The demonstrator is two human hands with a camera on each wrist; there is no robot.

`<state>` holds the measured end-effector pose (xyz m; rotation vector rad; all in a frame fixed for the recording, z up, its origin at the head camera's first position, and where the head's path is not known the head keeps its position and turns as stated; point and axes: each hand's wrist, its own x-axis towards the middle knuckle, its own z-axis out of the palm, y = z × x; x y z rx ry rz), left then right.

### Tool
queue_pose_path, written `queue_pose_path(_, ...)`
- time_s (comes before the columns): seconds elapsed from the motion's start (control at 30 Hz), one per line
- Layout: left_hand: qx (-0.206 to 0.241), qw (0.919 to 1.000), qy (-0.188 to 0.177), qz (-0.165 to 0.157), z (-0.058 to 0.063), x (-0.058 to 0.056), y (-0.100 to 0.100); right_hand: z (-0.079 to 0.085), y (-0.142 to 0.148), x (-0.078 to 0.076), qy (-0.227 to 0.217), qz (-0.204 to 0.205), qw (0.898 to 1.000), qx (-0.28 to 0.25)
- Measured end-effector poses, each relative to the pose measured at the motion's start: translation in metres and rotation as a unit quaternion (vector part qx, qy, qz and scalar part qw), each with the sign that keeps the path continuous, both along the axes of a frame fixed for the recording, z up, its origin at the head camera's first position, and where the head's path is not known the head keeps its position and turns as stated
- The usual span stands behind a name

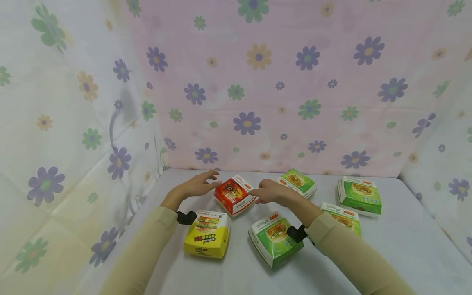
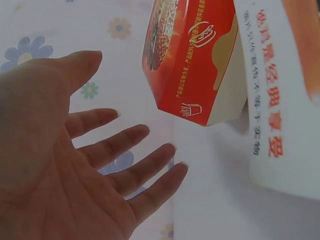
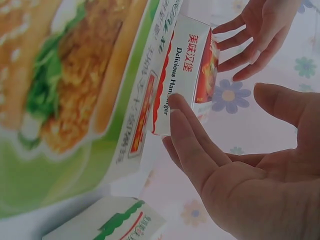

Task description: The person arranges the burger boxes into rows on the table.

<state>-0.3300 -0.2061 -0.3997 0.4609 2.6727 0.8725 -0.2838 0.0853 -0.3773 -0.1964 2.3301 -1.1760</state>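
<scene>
A red and white burger box (image 1: pixel 232 194) lies between my two hands. To its left hovers my left hand (image 1: pixel 195 186), fingers spread and nothing in them; the left wrist view shows that bare palm (image 2: pixel 55 165) apart from the red box (image 2: pixel 200 75). On the other side, my right hand (image 1: pixel 274 191) has its fingertips right at the box's right edge. In the right wrist view this hand (image 3: pixel 250 185) is loosely bent and holds nothing, its fingertips overlapping the box's white side (image 3: pixel 182 70).
A yellow burger box (image 1: pixel 207 239) sits below my left wrist. One green box (image 1: pixel 277 237) lies under my right wrist, another (image 1: pixel 300 180) behind my right hand. Two more, a partly covered one (image 1: pixel 344 217) and a farther one (image 1: pixel 359 196), lie right. Flowered cloth (image 1: pixel 273 98) walls the table.
</scene>
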Motion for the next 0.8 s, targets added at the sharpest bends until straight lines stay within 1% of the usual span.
queue_pose_path(0.1,0.003,0.9998,-0.019,0.002,-0.001,-0.005,0.002,-0.002,-0.004,-0.002,-0.025,-0.008,1.000,-0.016)
queue_pose_path(0.27,0.027,0.9975,-0.065,0.010,-0.004,-0.010,0.002,-0.007,-0.010,-0.006,-0.074,-0.025,0.996,-0.050)
queue_pose_path(0.37,0.050,0.9943,-0.094,0.008,-0.005,-0.013,0.001,-0.009,-0.014,-0.009,-0.094,-0.035,0.993,-0.057)
queue_pose_path(0.47,0.065,0.9909,-0.117,0.009,-0.008,-0.015,0.001,-0.011,-0.019,-0.011,-0.105,-0.041,0.992,-0.050)
queue_pose_path(0.67,0.069,0.9887,-0.132,0.017,-0.013,-0.019,0.004,-0.015,-0.026,-0.014,-0.122,-0.059,0.990,-0.046)
queue_pose_path(0.8,0.066,0.9877,-0.140,0.019,-0.014,-0.018,0.007,-0.018,-0.029,-0.016,-0.128,-0.071,0.988,-0.048)
